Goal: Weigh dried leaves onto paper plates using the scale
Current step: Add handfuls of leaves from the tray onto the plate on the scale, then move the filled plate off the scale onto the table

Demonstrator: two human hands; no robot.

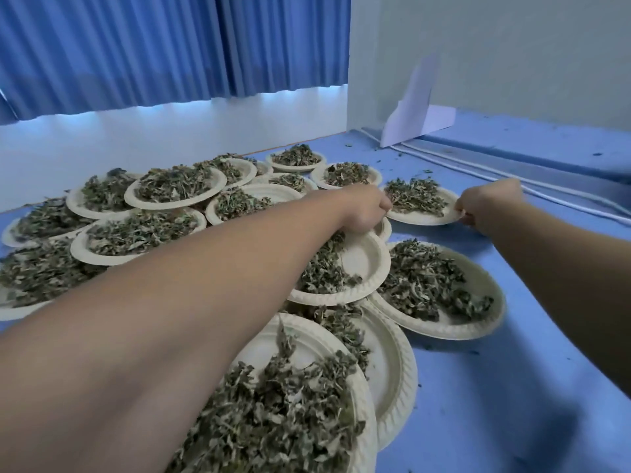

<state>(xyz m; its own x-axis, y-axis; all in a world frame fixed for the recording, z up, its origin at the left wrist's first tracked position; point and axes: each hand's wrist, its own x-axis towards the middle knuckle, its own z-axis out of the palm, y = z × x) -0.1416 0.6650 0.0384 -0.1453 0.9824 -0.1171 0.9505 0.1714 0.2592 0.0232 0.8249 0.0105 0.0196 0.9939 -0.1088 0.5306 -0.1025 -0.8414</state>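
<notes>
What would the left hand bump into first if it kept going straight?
Probably the leaves heaped on the plate that the left hand seems to grip by its rim; the right hand holds the other side. Depth is hard to judge.

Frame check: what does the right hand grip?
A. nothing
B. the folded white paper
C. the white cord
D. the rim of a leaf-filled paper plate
D: the right hand pinches the right rim of a paper plate heaped with dried leaves; the left hand holds its opposite rim.
</notes>
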